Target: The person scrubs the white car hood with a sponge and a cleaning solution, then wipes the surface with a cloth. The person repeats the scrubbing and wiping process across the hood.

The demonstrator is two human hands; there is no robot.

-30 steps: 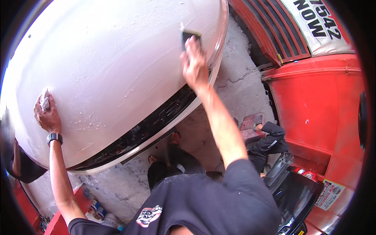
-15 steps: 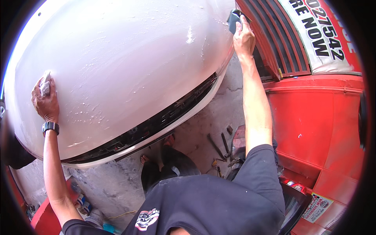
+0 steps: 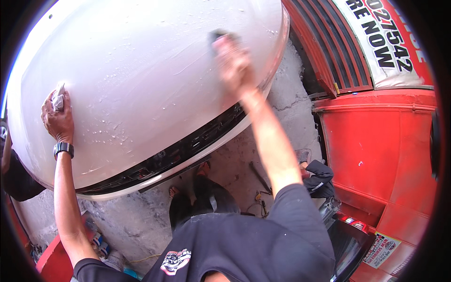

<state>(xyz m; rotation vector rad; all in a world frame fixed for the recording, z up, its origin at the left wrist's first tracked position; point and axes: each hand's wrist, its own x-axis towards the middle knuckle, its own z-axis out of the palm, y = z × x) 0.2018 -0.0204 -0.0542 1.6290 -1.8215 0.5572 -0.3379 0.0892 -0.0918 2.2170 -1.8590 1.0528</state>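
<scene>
White car hood (image 3: 141, 94), left hand (image 3: 58, 120) curled around pale cloth (image 3: 58, 101), blurred right hand (image 3: 236, 68) gripping dark block (image 3: 218, 35)

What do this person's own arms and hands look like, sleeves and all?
Short, dark sleeves leave the forearms bare. The left hand is ungloved, with a dark, broad-banded watch at its wrist; the right hand, blurred, looks ungloved too, with no watch visible.

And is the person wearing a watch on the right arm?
No, the dark watch is on the left arm, near the left hand.
</scene>
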